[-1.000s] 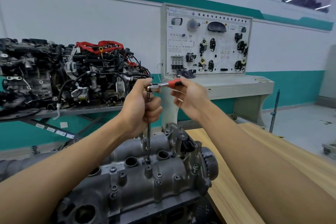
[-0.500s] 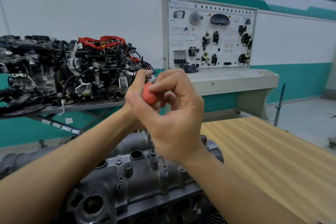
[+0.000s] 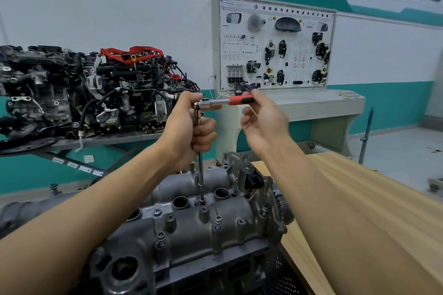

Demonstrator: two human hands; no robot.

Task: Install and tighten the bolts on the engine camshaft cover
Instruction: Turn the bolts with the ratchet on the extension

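Red plastic of the wrench handle [image 3: 239,100] is met by the fingers of the right hand [image 3: 262,124], too blurred for a pinch to be told from a touch. The steel shaft [image 3: 201,175] is gripped by the curled fingers of the left hand [image 3: 189,129], likely so that it is kept square on the bolt [image 3: 202,201] directly below them in the cover [image 3: 182,230].

extension bar [image 3: 201,175] partly hidden in left hand [image 3: 189,132] | right hand [image 3: 263,127] blurred

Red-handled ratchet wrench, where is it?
Head view, centre: the red-handled ratchet wrench lies level above the grey metal camshaft cover, its head atop the steel extension bar gripped by the left hand, the right hand at its handle end.
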